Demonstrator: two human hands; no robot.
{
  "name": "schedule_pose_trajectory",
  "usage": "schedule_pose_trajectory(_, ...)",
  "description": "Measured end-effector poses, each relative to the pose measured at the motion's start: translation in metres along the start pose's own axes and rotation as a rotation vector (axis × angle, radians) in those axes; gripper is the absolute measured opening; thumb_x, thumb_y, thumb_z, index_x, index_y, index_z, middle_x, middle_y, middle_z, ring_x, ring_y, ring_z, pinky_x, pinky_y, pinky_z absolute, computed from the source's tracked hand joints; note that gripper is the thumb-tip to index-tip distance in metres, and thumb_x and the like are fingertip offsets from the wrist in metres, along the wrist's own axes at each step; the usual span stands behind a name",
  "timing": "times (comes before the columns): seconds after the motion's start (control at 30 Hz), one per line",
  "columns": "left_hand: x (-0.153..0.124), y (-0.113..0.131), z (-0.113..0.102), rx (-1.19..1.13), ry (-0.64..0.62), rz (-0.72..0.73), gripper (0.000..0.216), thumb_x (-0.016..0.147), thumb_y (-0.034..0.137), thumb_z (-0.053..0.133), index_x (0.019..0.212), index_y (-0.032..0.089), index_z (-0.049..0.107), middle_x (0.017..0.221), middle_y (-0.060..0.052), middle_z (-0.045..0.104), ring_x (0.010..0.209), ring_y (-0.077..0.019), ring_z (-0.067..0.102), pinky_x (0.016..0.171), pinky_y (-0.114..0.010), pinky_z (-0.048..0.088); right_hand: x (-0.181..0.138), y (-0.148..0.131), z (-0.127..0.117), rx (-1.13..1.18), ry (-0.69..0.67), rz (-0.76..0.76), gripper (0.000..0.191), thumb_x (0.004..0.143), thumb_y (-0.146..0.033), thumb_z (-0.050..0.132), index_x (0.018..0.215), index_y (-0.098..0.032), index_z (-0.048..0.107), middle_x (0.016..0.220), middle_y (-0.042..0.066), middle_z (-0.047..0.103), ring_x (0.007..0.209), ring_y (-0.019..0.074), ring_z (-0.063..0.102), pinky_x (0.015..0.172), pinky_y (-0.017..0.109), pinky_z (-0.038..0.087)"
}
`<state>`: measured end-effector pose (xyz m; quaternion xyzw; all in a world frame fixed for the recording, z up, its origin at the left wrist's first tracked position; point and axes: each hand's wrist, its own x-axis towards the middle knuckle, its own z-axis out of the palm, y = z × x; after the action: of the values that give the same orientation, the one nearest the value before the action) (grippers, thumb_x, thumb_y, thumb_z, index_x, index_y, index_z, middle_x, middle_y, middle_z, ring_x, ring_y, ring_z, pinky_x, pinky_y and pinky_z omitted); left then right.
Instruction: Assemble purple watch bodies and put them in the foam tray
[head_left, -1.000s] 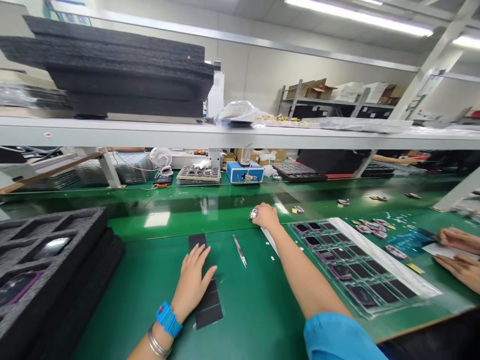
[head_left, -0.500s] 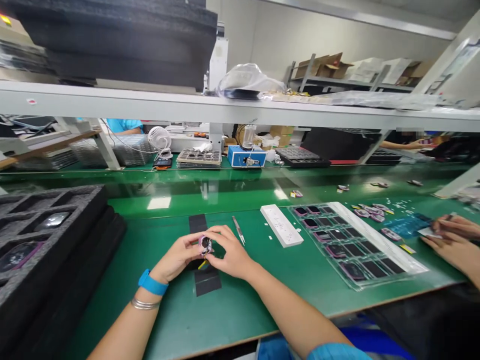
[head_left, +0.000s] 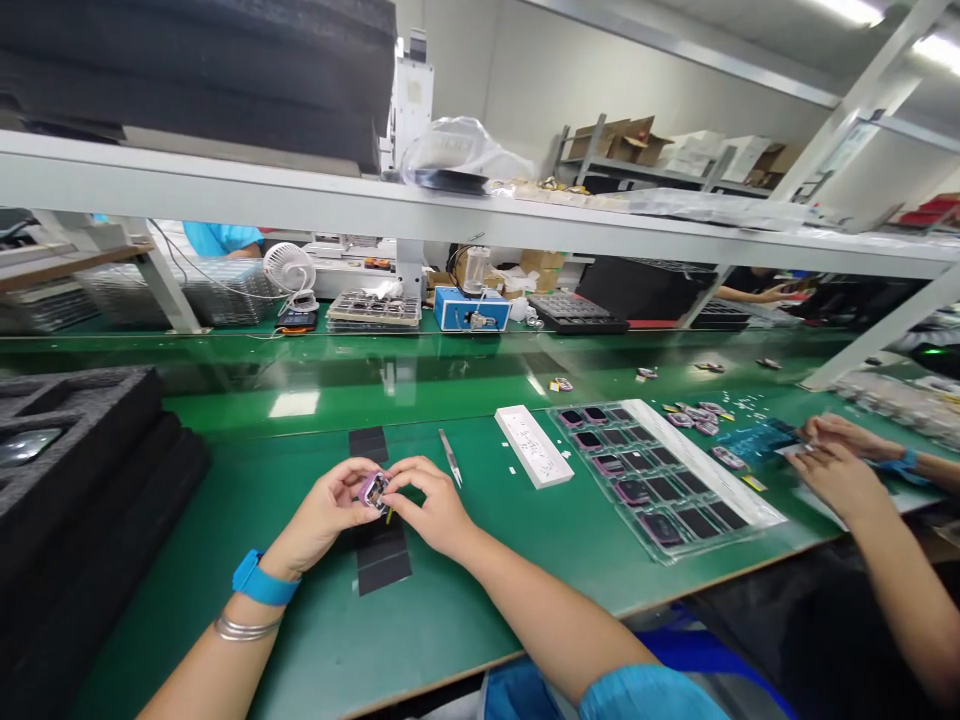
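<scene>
Both my hands meet over a black strip (head_left: 382, 555) lying on the green bench. My left hand (head_left: 326, 510) and my right hand (head_left: 429, 505) pinch a small purple-rimmed part (head_left: 373, 491) between their fingertips, held just above the strip. Metal tweezers (head_left: 450, 458) lie a little beyond my right hand. A white strip (head_left: 532, 445) and a clear tray (head_left: 750, 500) of dark and purple parts lie to the right.
Black foam trays (head_left: 82, 450) are stacked at the left. Another person's hands (head_left: 832, 465) work at the right edge beside loose purple parts (head_left: 697, 415). A conveyor (head_left: 450, 375), a small fan (head_left: 289, 270) and a blue box (head_left: 469, 310) lie beyond, under a shelf (head_left: 450, 215).
My right hand came back from the far side of the bench with the small part. My left hand lifted off the black strip and joined it; both now pinch the part.
</scene>
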<state>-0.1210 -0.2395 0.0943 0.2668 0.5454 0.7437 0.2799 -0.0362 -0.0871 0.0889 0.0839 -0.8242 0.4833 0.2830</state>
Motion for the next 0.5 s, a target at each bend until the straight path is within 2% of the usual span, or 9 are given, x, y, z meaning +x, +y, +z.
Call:
schedule_pose_trajectory(0.2, 0.001, 0.0, 0.001, 0.025, 0.013, 0.0, 0.041, 0.052, 0.01, 0.08, 0.089, 0.019, 0.064, 0.085, -0.003, 0.065, 0.077, -0.0157, 0.061, 0.069, -0.024, 0.05, -0.001, 0.003, -0.002, -0.081, -0.083, -0.012, 0.003, 0.078, -0.022, 0.066, 0.079, -0.021, 0.062, 0.098, 0.003, 0.063, 0.099, 0.0161, 0.056, 0.093, 0.034, 0.042)
schedule_pose_trajectory(0.33, 0.003, -0.003, 0.001, 0.008, 0.033, -0.012, 0.042, 0.054, 0.012, 0.08, 0.091, 0.019, 0.064, 0.087, -0.003, 0.066, 0.08, -0.0162, 0.062, 0.072, -0.024, 0.051, 0.002, 0.0, 0.0, -0.116, -0.061, -0.05, 0.004, 0.079, -0.023, 0.065, 0.078, -0.021, 0.061, 0.1, 0.003, 0.061, 0.1, 0.0162, 0.055, 0.092, 0.033, 0.042)
schedule_pose_trajectory(0.4, 0.002, -0.003, 0.0, -0.033, 0.033, -0.033, 0.042, 0.057, 0.015, 0.08, 0.095, 0.019, 0.062, 0.092, -0.005, 0.067, 0.084, -0.0182, 0.063, 0.075, -0.026, 0.051, 0.009, 0.0, -0.012, -0.159, 0.019, -0.056, 0.006, 0.08, -0.026, 0.062, 0.077, -0.021, 0.061, 0.098, 0.003, 0.062, 0.098, 0.0162, 0.056, 0.09, 0.033, 0.043)
schedule_pose_trajectory(0.5, 0.002, -0.003, -0.001, -0.093, 0.024, -0.075, 0.043, 0.061, 0.018, 0.078, 0.099, 0.02, 0.059, 0.1, -0.007, 0.067, 0.092, -0.0214, 0.064, 0.079, -0.029, 0.051, 0.019, 0.01, -0.059, -0.337, 0.261, 0.099, 0.013, 0.082, -0.028, 0.057, 0.073, -0.02, 0.061, 0.084, 0.003, 0.065, 0.086, 0.0168, 0.059, 0.083, 0.032, 0.045)
